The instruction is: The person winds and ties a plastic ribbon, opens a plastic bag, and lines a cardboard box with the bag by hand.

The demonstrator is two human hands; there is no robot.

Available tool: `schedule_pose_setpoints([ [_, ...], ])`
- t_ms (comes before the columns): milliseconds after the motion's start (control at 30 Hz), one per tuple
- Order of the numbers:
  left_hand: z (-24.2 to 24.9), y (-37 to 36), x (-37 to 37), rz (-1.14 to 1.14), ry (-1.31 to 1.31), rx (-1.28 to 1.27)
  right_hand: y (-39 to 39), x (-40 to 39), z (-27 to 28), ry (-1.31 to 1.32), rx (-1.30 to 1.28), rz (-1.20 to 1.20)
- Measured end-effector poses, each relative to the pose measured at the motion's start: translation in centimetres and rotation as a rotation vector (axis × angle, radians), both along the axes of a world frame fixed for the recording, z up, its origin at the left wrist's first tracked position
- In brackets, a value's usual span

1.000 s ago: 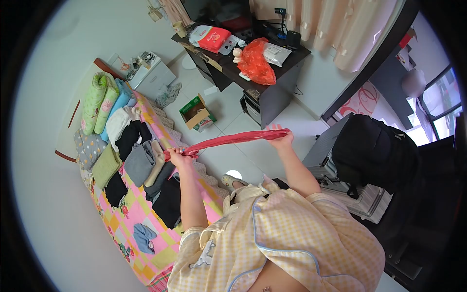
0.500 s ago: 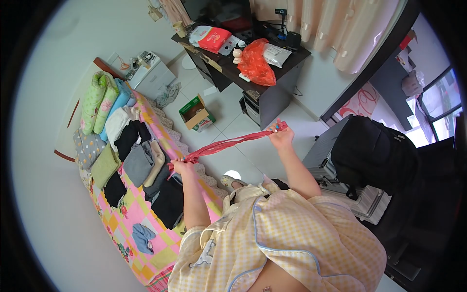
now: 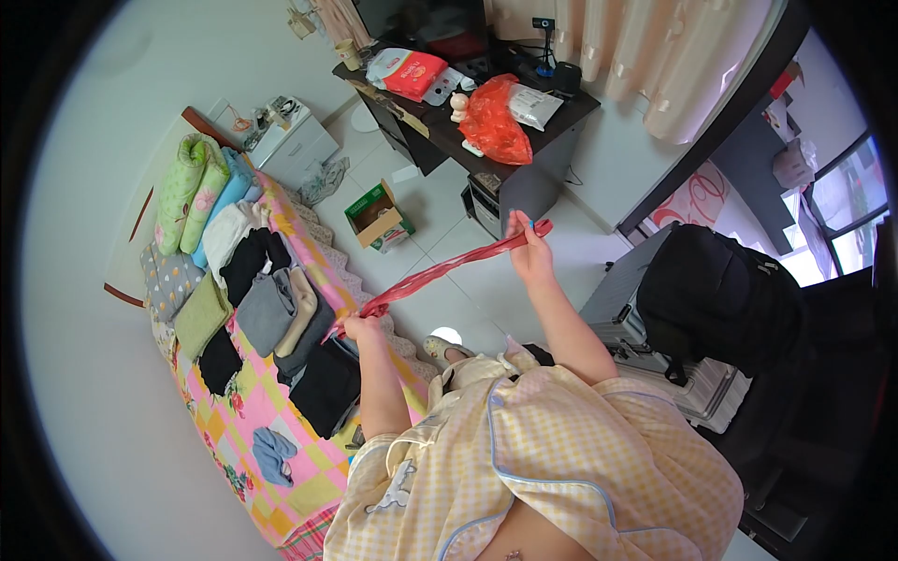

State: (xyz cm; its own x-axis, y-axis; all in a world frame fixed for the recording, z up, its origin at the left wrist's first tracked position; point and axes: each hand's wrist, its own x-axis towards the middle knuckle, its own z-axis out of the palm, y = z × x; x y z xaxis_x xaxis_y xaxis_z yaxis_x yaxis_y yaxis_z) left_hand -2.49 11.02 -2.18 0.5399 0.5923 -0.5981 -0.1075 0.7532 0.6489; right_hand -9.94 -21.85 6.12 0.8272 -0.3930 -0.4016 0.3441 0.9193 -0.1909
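A red plastic bag [image 3: 440,271], drawn out into a long narrow strip, stretches between my two hands above the floor beside the bed. My left hand [image 3: 363,327] is closed around its bunched lower end, near the bed's edge. At the far end my right hand [image 3: 533,252] is raised, and the strip passes between its thumb and fingers. Those fingers are straighter than the left ones, and a short red end sticks out past them. Close to my left hand lie folded black trousers [image 3: 325,388] and grey folded clothes [image 3: 268,307] on the bed.
The bed [image 3: 309,500] holds pillows, a rolled green quilt [image 3: 182,192] and a crumpled blue cloth [image 3: 274,456]. An open carton [image 3: 379,224] sits on the tiles. Ahead stands a dark desk [image 3: 552,140] with another red bag [image 3: 498,122]. A silver suitcase [image 3: 706,393] and black backpack [image 3: 716,299] are right.
My right hand has risen slightly and shifted left, its fingers straightening along the bag. My left hand has moved a little right and down. The bag remains stretched between them.
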Motion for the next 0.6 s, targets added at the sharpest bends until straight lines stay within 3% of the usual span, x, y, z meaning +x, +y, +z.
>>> schedule_pose_setpoints([
  [167,2.2,0.4,-0.6,-0.081,-0.094,-0.076,0.4,-1.4,-0.6,-0.063,-0.195,0.193],
  [233,3.1,-0.1,-0.5,-0.336,-0.238,0.053,-0.6,-1.2,-1.0,-0.072,-0.263,0.247],
  [300,5.8,-2.0,-1.3,-0.406,-0.233,0.041,-2.6,-0.9,-0.8,0.089,-0.395,0.172],
  [367,8.3,-4.0,-2.1,-0.699,-0.253,0.237,-4.5,-0.8,-0.2,0.195,-0.410,0.042],
  [500,7.9,-5.0,-2.1,-0.856,-0.194,0.303,-7.3,-1.0,0.7,0.310,-0.561,-0.067],
  [600,6.7,-4.2,-2.0,-1.131,-0.133,0.428,-9.1,-1.5,0.6,0.350,-0.623,-0.170],
])
